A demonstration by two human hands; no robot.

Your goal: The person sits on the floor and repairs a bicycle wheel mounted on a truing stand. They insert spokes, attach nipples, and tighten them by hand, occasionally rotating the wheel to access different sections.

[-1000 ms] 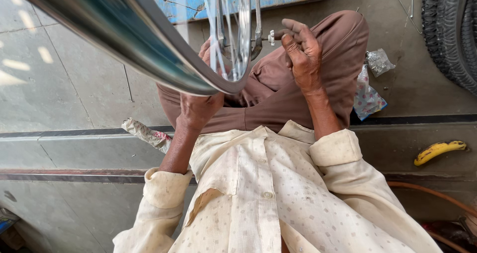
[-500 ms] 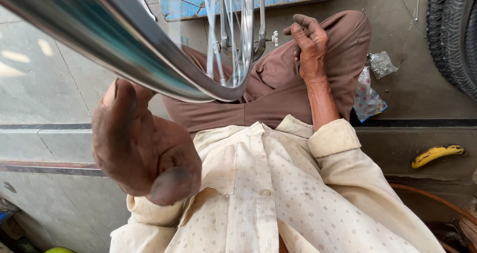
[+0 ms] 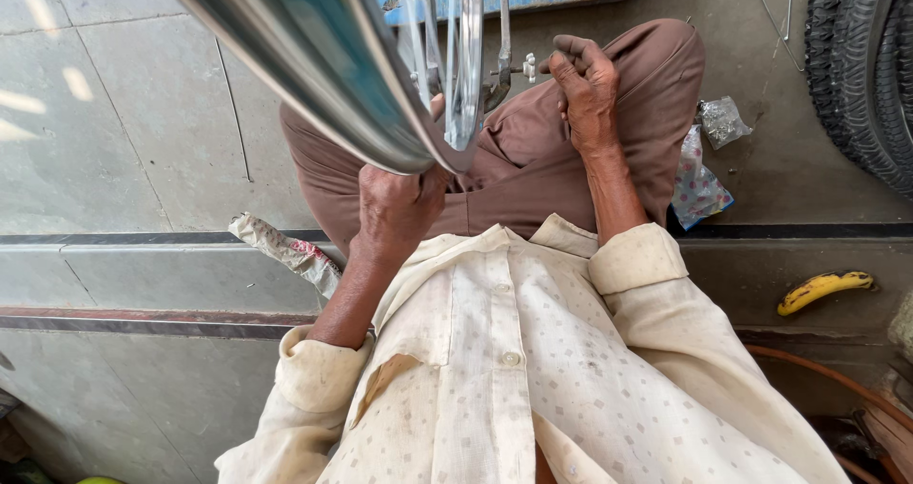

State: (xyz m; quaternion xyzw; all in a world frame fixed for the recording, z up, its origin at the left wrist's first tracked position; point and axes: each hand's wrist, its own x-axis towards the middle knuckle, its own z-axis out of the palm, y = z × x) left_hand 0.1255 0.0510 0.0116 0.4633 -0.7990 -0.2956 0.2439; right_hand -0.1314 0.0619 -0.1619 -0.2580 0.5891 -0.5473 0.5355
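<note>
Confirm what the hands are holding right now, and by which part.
Left hand grips the shiny wheel rim at its near, lower edge. Right hand sits by the axle end; whether it grips cannot be told.

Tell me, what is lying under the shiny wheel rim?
Under the rim sit the person's brown-trousered knees and the grey floor. The left hand grips its lower edge. The rim hides part of the spokes and the floor directly beneath it.

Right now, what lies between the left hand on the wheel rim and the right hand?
In the head view, the wheel's spokes and the brown-trousered lap lie between the left hand, gripping the rim, and the right hand.
</note>
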